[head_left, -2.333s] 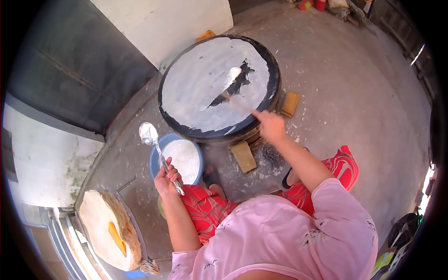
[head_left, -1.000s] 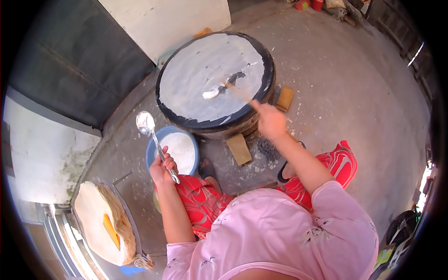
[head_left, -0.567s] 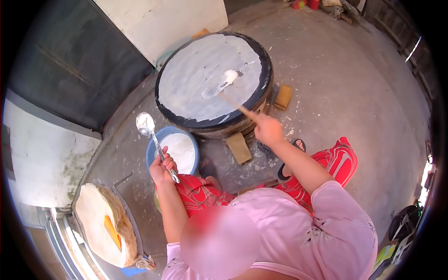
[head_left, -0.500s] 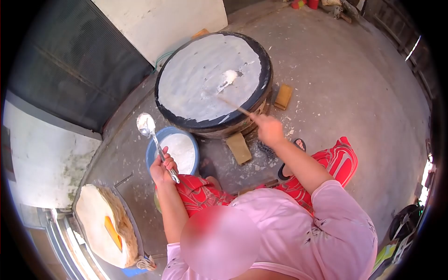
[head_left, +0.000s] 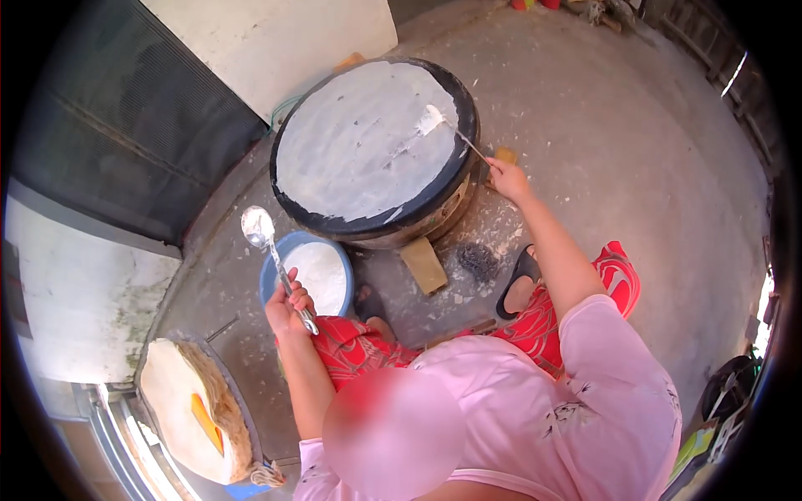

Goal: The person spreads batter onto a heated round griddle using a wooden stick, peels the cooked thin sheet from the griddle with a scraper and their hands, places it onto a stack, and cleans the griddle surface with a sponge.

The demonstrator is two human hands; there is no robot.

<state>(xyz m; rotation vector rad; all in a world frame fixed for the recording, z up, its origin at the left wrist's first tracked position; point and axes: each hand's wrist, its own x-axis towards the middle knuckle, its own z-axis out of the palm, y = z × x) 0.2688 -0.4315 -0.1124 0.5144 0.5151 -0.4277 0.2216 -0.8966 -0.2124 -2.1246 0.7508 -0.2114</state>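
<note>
Left hand (head_left: 289, 311) is curled snug round a metal spoon (head_left: 275, 255), right hand (head_left: 508, 179) kinda pinching a stick (head_left: 469, 144) over the griddle (head_left: 351, 228).

The right arm (head_left: 558, 246) is outstretched, fingers (head_left: 496, 165) pinched, and the left hand (head_left: 289, 309) is curled closer in

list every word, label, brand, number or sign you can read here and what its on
None: no text can be read anywhere in view.
Yellow-green item at the lower right: too small and blurred to tell whether it bears print.
Spoon in the left hand, blue basin and round griddle: no lettering shows.
Pink shirt: dark motifs, not letters.
</note>
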